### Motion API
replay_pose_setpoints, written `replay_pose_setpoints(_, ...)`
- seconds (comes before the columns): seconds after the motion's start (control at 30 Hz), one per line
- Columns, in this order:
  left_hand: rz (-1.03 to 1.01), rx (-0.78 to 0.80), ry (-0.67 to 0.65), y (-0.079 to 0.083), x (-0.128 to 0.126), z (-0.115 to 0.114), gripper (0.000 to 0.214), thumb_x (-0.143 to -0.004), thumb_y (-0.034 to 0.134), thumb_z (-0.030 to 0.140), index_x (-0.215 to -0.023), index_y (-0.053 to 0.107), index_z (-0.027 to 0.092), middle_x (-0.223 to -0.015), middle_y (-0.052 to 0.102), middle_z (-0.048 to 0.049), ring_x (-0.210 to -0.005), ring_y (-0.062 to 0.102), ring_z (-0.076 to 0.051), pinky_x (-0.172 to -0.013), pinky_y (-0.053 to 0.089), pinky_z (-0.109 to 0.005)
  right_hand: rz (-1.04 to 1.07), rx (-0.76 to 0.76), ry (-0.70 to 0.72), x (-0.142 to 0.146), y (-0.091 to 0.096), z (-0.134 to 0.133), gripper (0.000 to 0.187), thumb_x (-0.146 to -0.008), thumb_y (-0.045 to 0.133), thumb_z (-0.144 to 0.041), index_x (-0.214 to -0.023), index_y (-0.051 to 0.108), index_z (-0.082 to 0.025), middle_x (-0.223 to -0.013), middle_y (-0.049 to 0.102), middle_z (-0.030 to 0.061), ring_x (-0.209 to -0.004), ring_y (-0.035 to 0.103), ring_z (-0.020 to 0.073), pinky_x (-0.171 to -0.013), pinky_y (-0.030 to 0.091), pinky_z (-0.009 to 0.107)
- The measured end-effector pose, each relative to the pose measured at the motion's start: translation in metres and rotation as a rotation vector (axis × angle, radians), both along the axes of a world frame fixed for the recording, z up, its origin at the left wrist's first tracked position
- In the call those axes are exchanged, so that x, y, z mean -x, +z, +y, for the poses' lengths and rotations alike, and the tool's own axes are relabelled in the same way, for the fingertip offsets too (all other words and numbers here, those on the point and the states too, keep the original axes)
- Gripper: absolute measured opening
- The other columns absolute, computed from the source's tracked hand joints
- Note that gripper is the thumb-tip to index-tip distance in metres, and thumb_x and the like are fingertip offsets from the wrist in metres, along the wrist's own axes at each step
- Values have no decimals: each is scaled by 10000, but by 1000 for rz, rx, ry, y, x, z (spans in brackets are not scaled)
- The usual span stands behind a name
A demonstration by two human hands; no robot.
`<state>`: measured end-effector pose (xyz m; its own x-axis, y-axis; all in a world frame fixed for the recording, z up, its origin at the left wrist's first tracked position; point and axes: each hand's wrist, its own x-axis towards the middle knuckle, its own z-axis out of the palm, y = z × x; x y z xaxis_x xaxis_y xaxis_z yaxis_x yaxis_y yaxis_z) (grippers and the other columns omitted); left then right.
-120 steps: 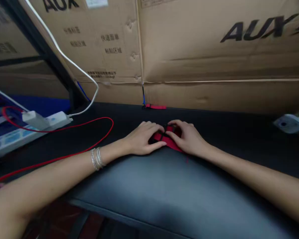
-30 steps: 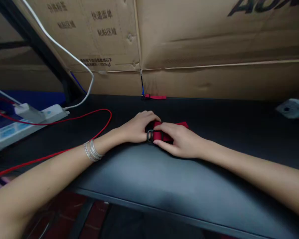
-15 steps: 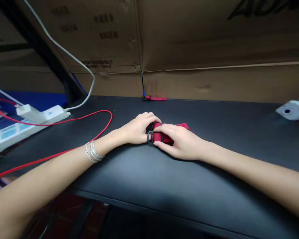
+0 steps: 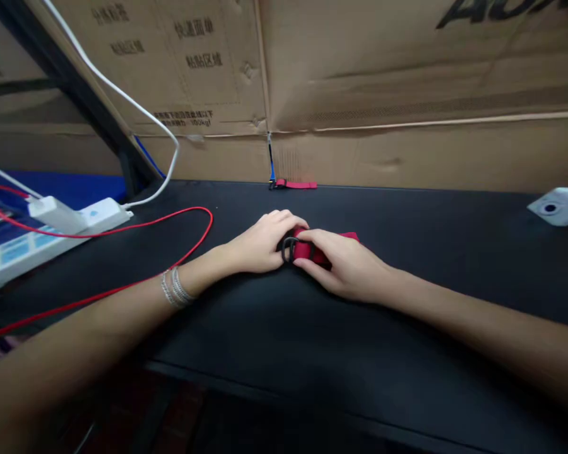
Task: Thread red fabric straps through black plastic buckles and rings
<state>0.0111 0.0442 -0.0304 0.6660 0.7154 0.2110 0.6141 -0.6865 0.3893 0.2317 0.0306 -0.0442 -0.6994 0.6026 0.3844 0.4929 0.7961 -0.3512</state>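
Observation:
A red fabric strap (image 4: 305, 250) with a dark metal ring (image 4: 287, 250) at its left end lies folded on the black table (image 4: 274, 353). Both hands meet over it at the table's middle. My left hand (image 4: 257, 243), with silver bangles at the wrist, has its fingers curled round the ring end. My right hand (image 4: 344, 265) lies over the red fabric, pinching it just right of the ring. Most of the strap is hidden under the fingers.
Cardboard boxes (image 4: 360, 88) wall off the back edge. A second red strap (image 4: 296, 185) lies at their foot. A white power strip (image 4: 52, 230), a white cable (image 4: 137, 113) and a looping red cable (image 4: 123, 287) are on the left. A white device (image 4: 558, 206) sits far right.
Four seconds ago the red strap lay flatter under spread fingers; now it is bunched with the ring showing. Over the last second the hands have barely moved.

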Motion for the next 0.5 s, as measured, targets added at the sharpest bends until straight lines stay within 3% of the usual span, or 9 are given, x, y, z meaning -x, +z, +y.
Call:
replay_pose_setpoints(0.1,-111,-48,-16,0,-1,-2,436,-870,607,260,-1284,512,163,-1250,589,-133,-1131,592,-230,-1022,509,-389,55,-6,-91,0,-2,2,377,-977,526,-427,-1186,613,-127,-1106,728,129,-896,699,189,-782,539,306)
replay_pose_setpoints(0.23,-139,-55,-63,0,0,-4,332,-880,643,327,-1144,520,170,-1134,600,-98,-1025,597,-198,-938,526,-339,13,88,-98,1,0,3,376,-965,542,-442,-1182,616,-144,-1061,727,98,-823,670,161,-730,495,276)
replay_pose_setpoints(0.37,-207,-51,-78,-2,1,-3,396,-883,662,356,-1173,468,170,-1124,586,-91,-1001,598,-180,-928,522,-316,22,159,-156,1,2,3,402,-944,558,-481,-1158,621,-147,-915,717,74,-682,608,132,-646,427,248)
replay_pose_setpoints(0.5,-185,-70,-115,-1,1,-4,293,-937,612,346,-1153,515,174,-1144,589,-94,-1047,585,-185,-963,499,-314,86,174,-132,1,2,5,388,-938,557,-482,-1150,618,-163,-922,711,58,-713,612,130,-682,426,243)
